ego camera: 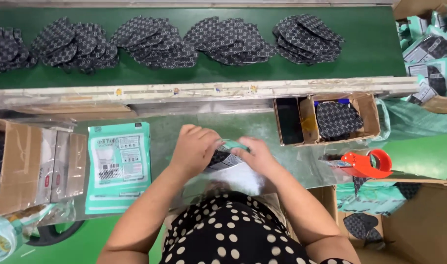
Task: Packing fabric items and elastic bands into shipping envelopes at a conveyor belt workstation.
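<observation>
My left hand [195, 146] and my right hand [257, 156] meet over the middle of the table, both closed on one clear packet with a teal card and a dark patterned mask piece [224, 157] inside. The packet's white end hangs down below my hands, toward my dotted top. A stack of flat teal packets [119, 164] lies to the left of my left hand. A small open cardboard box of dark patterned mask pieces [338, 119] stands up and to the right of my right hand.
Several heaps of dark patterned pieces [155, 41] lie on the green belt [370, 54] at the back. A red tape dispenser [368, 164] sits at right, above a large open carton [419, 220]. Another carton [18, 166] stands at left, with filled teal packets [429, 54] at top right.
</observation>
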